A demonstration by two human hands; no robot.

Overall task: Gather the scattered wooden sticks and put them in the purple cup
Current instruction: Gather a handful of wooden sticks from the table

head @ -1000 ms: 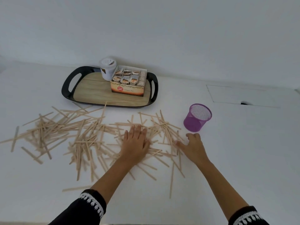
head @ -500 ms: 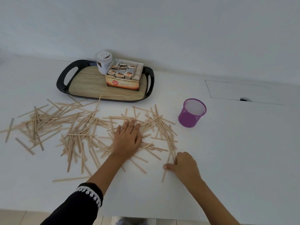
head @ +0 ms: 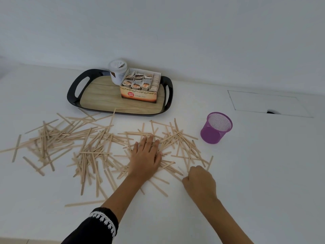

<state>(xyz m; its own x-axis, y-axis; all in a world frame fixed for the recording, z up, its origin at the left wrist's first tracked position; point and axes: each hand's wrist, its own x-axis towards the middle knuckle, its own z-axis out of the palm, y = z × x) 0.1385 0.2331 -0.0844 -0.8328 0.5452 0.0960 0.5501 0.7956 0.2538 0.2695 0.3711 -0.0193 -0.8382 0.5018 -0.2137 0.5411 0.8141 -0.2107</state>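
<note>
Several thin wooden sticks [head: 95,143] lie scattered across the white table, from the far left to just short of the purple mesh cup [head: 216,128]. The cup stands upright to the right of the pile, and I see no sticks in it. My left hand [head: 146,159] lies flat with straight fingers, pressing on the sticks in the middle of the pile. My right hand [head: 199,182] sits at the pile's lower right edge, below and left of the cup. Its fingers are curled down around a stick's end [head: 209,162].
A black tray with a wood-look floor [head: 73,88] stands behind the sticks, holding a box of tea bags [head: 140,90] and a lidded white cup [head: 117,71]. A rectangular panel with a small hole [head: 267,104] is set into the table at the far right.
My right hand pulled back from beside the purple cup to the pile's near right edge and curled its fingers. My left hand stayed flat on the sticks.
</note>
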